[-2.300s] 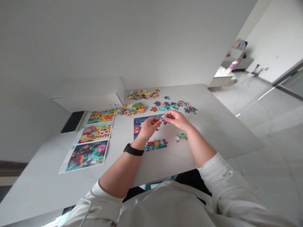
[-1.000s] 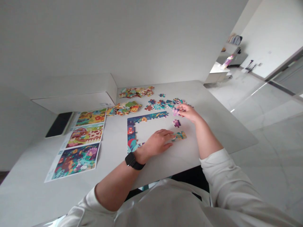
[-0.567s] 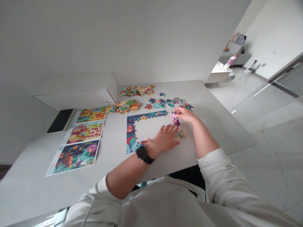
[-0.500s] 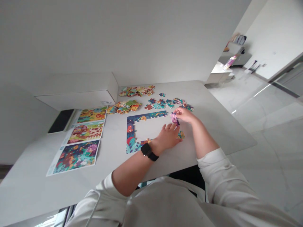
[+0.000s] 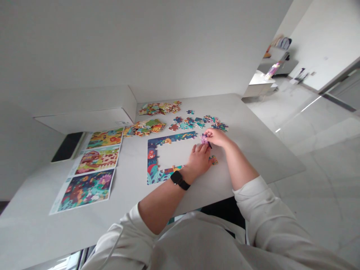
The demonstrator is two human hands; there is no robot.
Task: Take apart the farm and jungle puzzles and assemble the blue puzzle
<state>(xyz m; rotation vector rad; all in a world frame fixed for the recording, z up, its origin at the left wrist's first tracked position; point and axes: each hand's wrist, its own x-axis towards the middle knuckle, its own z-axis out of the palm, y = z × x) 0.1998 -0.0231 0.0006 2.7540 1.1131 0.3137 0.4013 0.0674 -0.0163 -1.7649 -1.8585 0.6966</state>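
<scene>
A partly joined jigsaw puzzle border (image 5: 152,165) lies on the table, with dark blue left and top sides around a bare middle. At its right end my right hand (image 5: 217,137) pinches a pink-purple puzzle piece (image 5: 204,139) between thumb and fingers. My left hand (image 5: 198,160), with a black watch at the wrist, lies palm down over the lower right of the border. Its fingers are stretched out, and their tips touch the purple section beside my right hand. A yellow-green puzzle piece (image 5: 215,160) shows by my left thumb. The left hand hides part of the border.
Loose blue-green pieces (image 5: 189,123) lie behind the border; two piles, a yellow-orange one (image 5: 147,127) and a mixed one (image 5: 160,108), are farther back. A picture sheet (image 5: 84,189), a phone (image 5: 67,147) and a white box (image 5: 84,116) stand left. The table edge (image 5: 270,131) runs along the right.
The view has shifted slightly, so the table items sit a little farther left. My right fingers have drawn slightly closer to my left fingertips at the purple piece. Both hands otherwise keep their places.
</scene>
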